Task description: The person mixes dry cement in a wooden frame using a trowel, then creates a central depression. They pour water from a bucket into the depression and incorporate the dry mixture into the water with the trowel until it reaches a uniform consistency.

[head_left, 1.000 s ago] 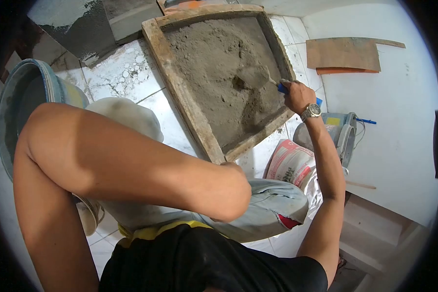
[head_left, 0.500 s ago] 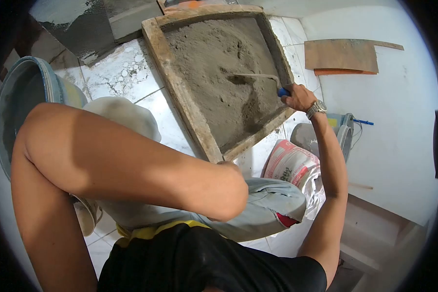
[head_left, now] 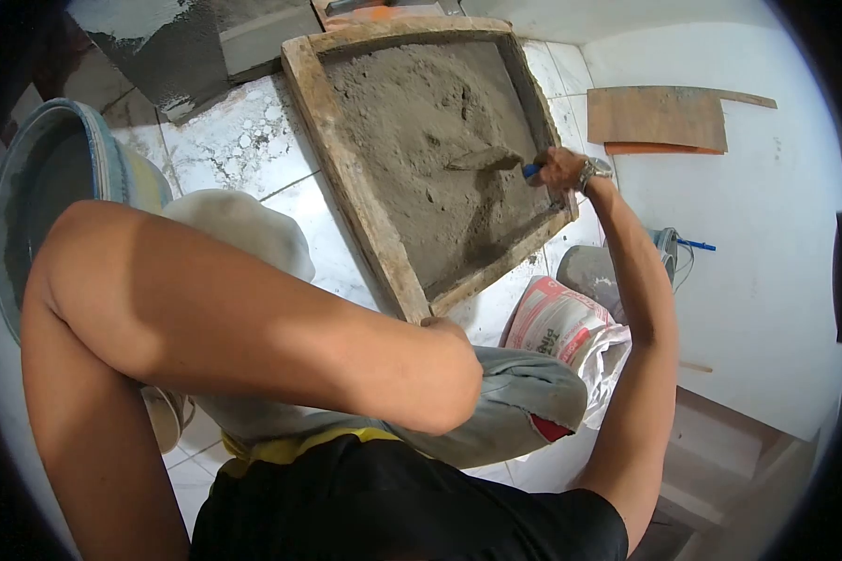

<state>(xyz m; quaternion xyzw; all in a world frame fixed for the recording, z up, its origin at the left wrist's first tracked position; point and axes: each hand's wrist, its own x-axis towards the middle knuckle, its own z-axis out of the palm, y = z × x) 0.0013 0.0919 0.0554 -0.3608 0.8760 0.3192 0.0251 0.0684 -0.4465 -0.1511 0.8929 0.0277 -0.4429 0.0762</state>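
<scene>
My right hand (head_left: 560,170) is wrapped round the blue handle of a trowel (head_left: 485,160), with a metal watch on the wrist. The trowel's blade lies on grey mortar (head_left: 412,122) in a shallow wooden-framed box (head_left: 351,178), towards the box's right side. My left forearm crosses over my knee, and my left hand (head_left: 447,327) hangs near the box's lower corner; its fingers are hidden.
A large bucket (head_left: 98,154) stands at the left on the tiled floor (head_left: 239,136). A printed sack (head_left: 552,318) and another bucket (head_left: 666,251) are at the right. A brown board (head_left: 655,120) leans by the white wall. A cup (head_left: 164,421) is at the lower left.
My right hand has moved slightly left and up with the trowel. The trowel has turned, so its blade now shows broader on the mortar. The whole view has shifted slightly.
</scene>
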